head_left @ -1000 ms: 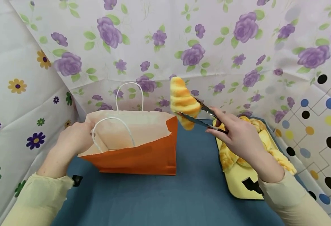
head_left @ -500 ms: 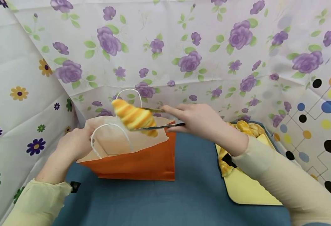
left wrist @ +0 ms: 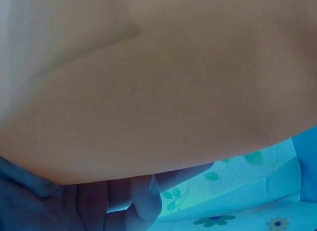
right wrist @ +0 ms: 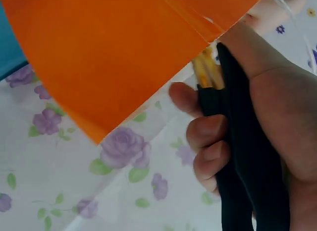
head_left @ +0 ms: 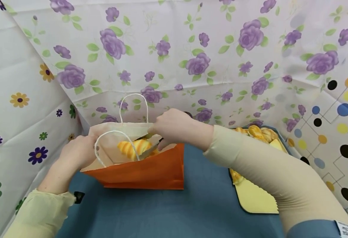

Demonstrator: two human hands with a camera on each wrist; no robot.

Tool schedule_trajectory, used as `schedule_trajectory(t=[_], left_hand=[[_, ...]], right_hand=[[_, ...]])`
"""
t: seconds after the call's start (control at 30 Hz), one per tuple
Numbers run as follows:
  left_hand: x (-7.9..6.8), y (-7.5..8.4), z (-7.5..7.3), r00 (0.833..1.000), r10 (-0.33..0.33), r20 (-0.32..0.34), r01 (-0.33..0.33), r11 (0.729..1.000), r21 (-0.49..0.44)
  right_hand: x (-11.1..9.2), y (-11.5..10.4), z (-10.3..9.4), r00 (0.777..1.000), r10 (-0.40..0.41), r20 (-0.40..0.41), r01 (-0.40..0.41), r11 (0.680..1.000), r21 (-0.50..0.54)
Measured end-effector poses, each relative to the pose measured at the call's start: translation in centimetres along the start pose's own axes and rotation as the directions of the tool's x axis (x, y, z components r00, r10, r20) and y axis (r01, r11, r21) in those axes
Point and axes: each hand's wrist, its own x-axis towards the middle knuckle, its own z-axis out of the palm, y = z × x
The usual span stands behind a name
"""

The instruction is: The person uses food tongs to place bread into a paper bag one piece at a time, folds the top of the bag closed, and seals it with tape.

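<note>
An orange paper bag (head_left: 144, 177) with white cord handles stands tilted at centre left, its mouth gaping. My left hand (head_left: 78, 151) grips the left rim; the left wrist view shows these fingers (left wrist: 146, 199) curled at the paper's edge. Inside the mouth lies a striped yellow croissant (head_left: 129, 150), partly behind the front handle. Dark-handled tongs (right wrist: 242, 151) clasp it, their metal tips (head_left: 150, 151) around its right part. My right hand (head_left: 176, 127) holds the tongs over the bag's right side, fingers wrapped about the handles in the right wrist view.
A yellow tray (head_left: 257, 200) with several breads (head_left: 258, 132) sits at the right, partly covered by my right sleeve (head_left: 269, 172). Blue cloth (head_left: 191, 211) covers the table. A flowered sheet (head_left: 168, 66) hangs behind.
My right hand has carried the croissant in the tongs leftward from beside the bag, over its rim and down into its mouth. My left hand keeps its grip on the rim.
</note>
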Motion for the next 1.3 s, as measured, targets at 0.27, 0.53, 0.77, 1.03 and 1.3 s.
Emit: schedule_trajectory(t=[0.27, 0.53, 0.77, 1.03, 1.3], left_hand=[[0.0, -0.3, 0.6, 1.000, 0.000, 0.005, 0.000, 1.000, -0.002], [0.0, -0.1, 0.6, 1.000, 0.006, -0.006, -0.006, 1.000, -0.008], [-0.1, -0.2, 0.5, 1.000, -0.001, -0.008, 0.001, 1.000, -0.011], [-0.3, -0.6, 0.5, 1.000, 0.008, -0.017, -0.007, 1.000, 0.021], [0.0, -0.6, 0.7, 1.000, -0.006, -0.020, 0.006, 1.000, 0.017]], right_hand=[[3.3, -1.5, 0.2, 0.977, 0.042, 0.208, -0.018, 0.993, -0.114], [4.2, -3.1, 1.6, 0.944, 0.106, 0.312, -0.015, 0.959, -0.282], [4.9, -3.7, 2.0, 0.944, 0.129, 0.305, -0.036, 0.955, -0.293], [5.6, -4.1, 1.8, 0.955, 0.030, 0.294, 0.037, 0.975, -0.220], [6.3, -4.3, 2.4, 0.925, 0.089, 0.370, -0.024, 0.984, -0.178]])
